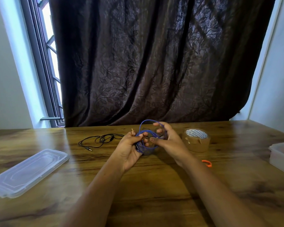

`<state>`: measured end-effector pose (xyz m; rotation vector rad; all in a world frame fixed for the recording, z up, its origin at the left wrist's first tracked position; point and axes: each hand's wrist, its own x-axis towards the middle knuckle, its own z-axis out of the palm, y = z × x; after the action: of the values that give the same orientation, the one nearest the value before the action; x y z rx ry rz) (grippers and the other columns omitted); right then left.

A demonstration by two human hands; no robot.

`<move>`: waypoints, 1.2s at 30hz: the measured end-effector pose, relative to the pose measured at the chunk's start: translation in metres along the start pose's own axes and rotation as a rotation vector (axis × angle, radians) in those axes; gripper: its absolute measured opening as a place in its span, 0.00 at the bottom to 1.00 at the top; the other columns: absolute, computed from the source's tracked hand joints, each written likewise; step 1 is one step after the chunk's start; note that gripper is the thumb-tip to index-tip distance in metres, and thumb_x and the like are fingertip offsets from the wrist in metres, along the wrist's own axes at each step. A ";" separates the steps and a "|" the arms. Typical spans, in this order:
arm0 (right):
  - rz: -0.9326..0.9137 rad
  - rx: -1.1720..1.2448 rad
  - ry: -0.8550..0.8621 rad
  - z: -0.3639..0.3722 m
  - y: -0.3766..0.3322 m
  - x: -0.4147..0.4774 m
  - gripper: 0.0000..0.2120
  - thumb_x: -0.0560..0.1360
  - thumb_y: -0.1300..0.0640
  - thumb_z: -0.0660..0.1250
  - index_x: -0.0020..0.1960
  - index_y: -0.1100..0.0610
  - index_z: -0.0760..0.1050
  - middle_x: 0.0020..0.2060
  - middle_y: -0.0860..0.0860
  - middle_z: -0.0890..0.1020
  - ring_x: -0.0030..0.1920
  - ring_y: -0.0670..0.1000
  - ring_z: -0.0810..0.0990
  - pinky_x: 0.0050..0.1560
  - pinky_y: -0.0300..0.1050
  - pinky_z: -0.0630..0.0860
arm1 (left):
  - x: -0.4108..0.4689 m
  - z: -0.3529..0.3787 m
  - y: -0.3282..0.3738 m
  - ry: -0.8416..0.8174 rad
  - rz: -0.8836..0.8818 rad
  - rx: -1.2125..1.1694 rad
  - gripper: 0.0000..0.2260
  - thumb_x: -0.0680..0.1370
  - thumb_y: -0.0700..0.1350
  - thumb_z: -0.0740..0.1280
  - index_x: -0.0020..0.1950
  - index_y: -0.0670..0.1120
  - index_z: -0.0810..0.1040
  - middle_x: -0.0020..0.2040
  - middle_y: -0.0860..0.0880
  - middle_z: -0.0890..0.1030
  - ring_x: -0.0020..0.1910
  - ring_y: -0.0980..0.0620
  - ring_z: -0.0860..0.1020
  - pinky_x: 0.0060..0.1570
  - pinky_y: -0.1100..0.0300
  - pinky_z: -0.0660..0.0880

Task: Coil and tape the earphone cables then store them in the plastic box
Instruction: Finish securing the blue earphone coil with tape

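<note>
Around the grip: black earphone cable lies loose and tangled on the table just left of the hands, jack end nearest the camera; brown packing tape roll stands flat just right of them, glossy, printed white core label facing up; small orange C-shaped clip lies right of the grip and nearer the camera. Clear plastic lid sits far left – rectangular, rounded corners, moulded inner panel; plastic box, translucent, sits far right, cut by the frame edge, well apart from the hands. Table is wood-grain, matt; dark leaf-pattern curtain hangs behind, window to its left.

Blue earphone cable: thin, braided look, partly wound into rough loops held above the table between both hands – one large loop arches up over the fingers. Left hand has its fingers curled round the lower bundle; right hand has its fingers hooked through the upper loop, thumb against the strands. Earbuds can't be made out inside the bundle.
</note>
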<state>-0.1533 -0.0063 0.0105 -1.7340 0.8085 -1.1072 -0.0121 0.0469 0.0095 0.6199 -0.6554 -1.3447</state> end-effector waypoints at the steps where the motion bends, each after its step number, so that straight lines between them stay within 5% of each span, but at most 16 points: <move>1: -0.027 -0.009 0.039 -0.001 0.000 0.001 0.22 0.72 0.62 0.72 0.61 0.46 0.72 0.50 0.51 0.73 0.47 0.48 0.74 0.51 0.43 0.77 | 0.000 0.001 0.000 0.021 0.006 -0.016 0.09 0.79 0.31 0.56 0.43 0.43 0.68 0.37 0.43 0.81 0.27 0.54 0.76 0.28 0.63 0.77; 5: -0.050 0.124 0.052 -0.002 -0.004 -0.001 0.16 0.77 0.63 0.66 0.62 0.50 0.71 0.42 0.49 0.75 0.40 0.43 0.74 0.39 0.32 0.73 | -0.002 0.003 0.003 0.033 0.036 -0.014 0.11 0.81 0.33 0.55 0.41 0.45 0.65 0.38 0.45 0.79 0.21 0.59 0.66 0.18 0.69 0.63; 8: -0.002 0.239 0.062 -0.002 -0.004 -0.001 0.09 0.80 0.62 0.61 0.51 0.50 0.77 0.41 0.47 0.79 0.42 0.43 0.75 0.37 0.36 0.71 | -0.003 0.003 0.005 0.043 0.023 0.066 0.08 0.81 0.37 0.57 0.43 0.44 0.67 0.40 0.46 0.79 0.20 0.60 0.63 0.16 0.71 0.58; 15: 0.030 0.477 0.110 -0.013 -0.008 0.004 0.24 0.74 0.75 0.54 0.54 0.51 0.78 0.39 0.46 0.83 0.36 0.43 0.78 0.36 0.36 0.71 | -0.002 0.002 -0.002 0.121 -0.015 0.185 0.07 0.82 0.39 0.56 0.45 0.43 0.69 0.38 0.46 0.79 0.25 0.55 0.73 0.18 0.67 0.67; 18: 0.015 0.359 0.008 -0.017 -0.010 0.002 0.24 0.72 0.77 0.54 0.40 0.53 0.80 0.30 0.48 0.80 0.35 0.45 0.76 0.39 0.38 0.69 | 0.000 0.002 -0.003 0.176 0.021 0.128 0.07 0.83 0.38 0.56 0.45 0.41 0.68 0.37 0.45 0.75 0.26 0.54 0.76 0.25 0.63 0.76; 20: -0.042 0.152 -0.130 -0.020 -0.015 -0.002 0.25 0.69 0.80 0.53 0.31 0.56 0.78 0.27 0.47 0.79 0.35 0.45 0.76 0.39 0.35 0.72 | 0.003 0.000 -0.001 0.228 0.053 0.082 0.08 0.82 0.38 0.56 0.43 0.42 0.68 0.34 0.46 0.74 0.27 0.54 0.75 0.26 0.63 0.76; 23: -0.150 -0.574 -0.411 -0.020 -0.020 -0.007 0.22 0.67 0.77 0.55 0.33 0.56 0.80 0.34 0.46 0.81 0.42 0.44 0.78 0.50 0.38 0.72 | 0.007 -0.003 0.004 0.251 0.080 0.014 0.10 0.83 0.38 0.54 0.42 0.43 0.67 0.35 0.48 0.71 0.25 0.57 0.69 0.21 0.67 0.69; 25: -0.156 -1.022 -0.398 -0.019 -0.016 -0.008 0.19 0.68 0.69 0.59 0.34 0.49 0.80 0.43 0.46 0.80 0.51 0.45 0.75 0.59 0.47 0.67 | 0.007 -0.005 0.008 0.236 0.081 -0.046 0.10 0.83 0.37 0.54 0.42 0.43 0.66 0.35 0.48 0.70 0.22 0.59 0.67 0.17 0.69 0.64; 28: -0.140 -1.181 -0.234 -0.020 -0.010 -0.007 0.13 0.72 0.59 0.60 0.39 0.43 0.78 0.49 0.43 0.79 0.55 0.49 0.74 0.63 0.51 0.63 | 0.006 -0.005 0.011 0.218 0.080 -0.076 0.08 0.82 0.37 0.55 0.44 0.42 0.66 0.36 0.47 0.72 0.20 0.60 0.66 0.16 0.70 0.61; 31: -0.120 -1.093 -0.230 -0.027 -0.008 -0.005 0.08 0.74 0.53 0.62 0.44 0.41 0.77 0.43 0.42 0.81 0.49 0.47 0.77 0.55 0.46 0.69 | 0.004 -0.003 0.011 0.185 0.093 -0.096 0.04 0.82 0.38 0.55 0.49 0.41 0.68 0.37 0.46 0.76 0.21 0.60 0.67 0.16 0.71 0.62; 33: -0.060 -0.824 -0.328 -0.026 -0.011 -0.007 0.08 0.75 0.57 0.64 0.42 0.45 0.79 0.39 0.45 0.82 0.44 0.47 0.80 0.47 0.44 0.73 | 0.003 -0.002 0.012 0.187 0.094 -0.117 0.09 0.82 0.38 0.56 0.60 0.36 0.69 0.39 0.45 0.78 0.23 0.60 0.72 0.19 0.70 0.68; 36: 0.018 -0.327 -0.458 -0.018 -0.019 -0.012 0.13 0.74 0.67 0.60 0.39 0.54 0.80 0.36 0.50 0.83 0.45 0.49 0.81 0.51 0.42 0.74 | 0.005 -0.007 0.014 0.227 0.119 -0.147 0.17 0.82 0.37 0.55 0.71 0.35 0.62 0.55 0.39 0.79 0.30 0.54 0.81 0.25 0.67 0.75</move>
<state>-0.1729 0.0051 0.0275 -2.1389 0.7379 -0.5441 0.0029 0.0435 0.0159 0.5947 -0.3995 -1.1789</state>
